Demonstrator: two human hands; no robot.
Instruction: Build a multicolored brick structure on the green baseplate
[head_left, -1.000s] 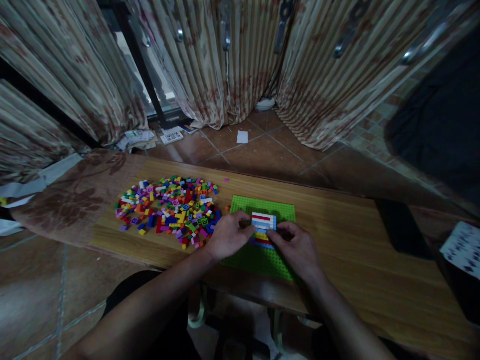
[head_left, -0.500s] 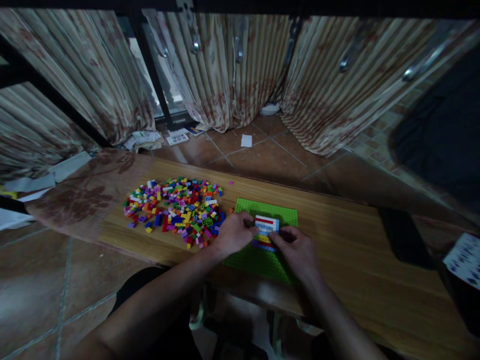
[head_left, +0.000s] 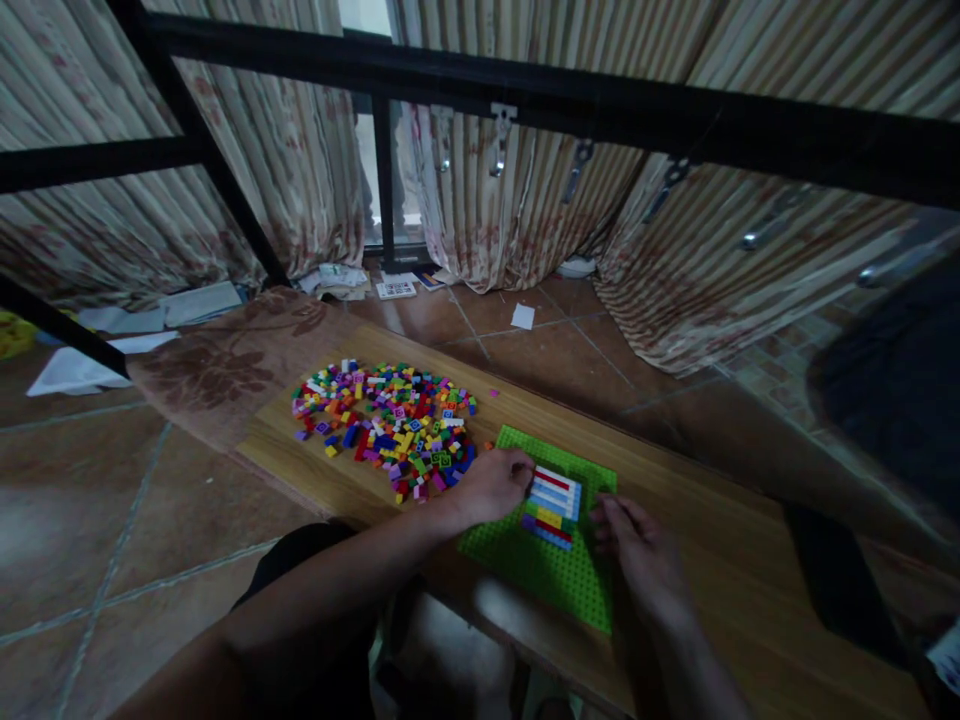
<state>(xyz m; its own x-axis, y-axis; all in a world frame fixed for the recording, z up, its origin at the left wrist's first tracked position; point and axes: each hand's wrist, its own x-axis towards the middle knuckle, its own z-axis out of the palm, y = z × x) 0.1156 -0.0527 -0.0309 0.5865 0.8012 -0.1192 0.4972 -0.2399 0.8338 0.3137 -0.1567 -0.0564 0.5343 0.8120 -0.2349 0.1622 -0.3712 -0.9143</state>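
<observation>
While the striped multicoloured plastic-brick build (head_left: 555,497) sits on the green studded baseplate (head_left: 564,578), the left hand (head_left: 493,488) curls just beside the build, the right hand (head_left: 641,545) half-curls apart; what they grip, I cannot tell.

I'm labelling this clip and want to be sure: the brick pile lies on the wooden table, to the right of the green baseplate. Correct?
The side is wrong: the head view shows the brick pile to the left of the green baseplate, on the wooden table.
</observation>
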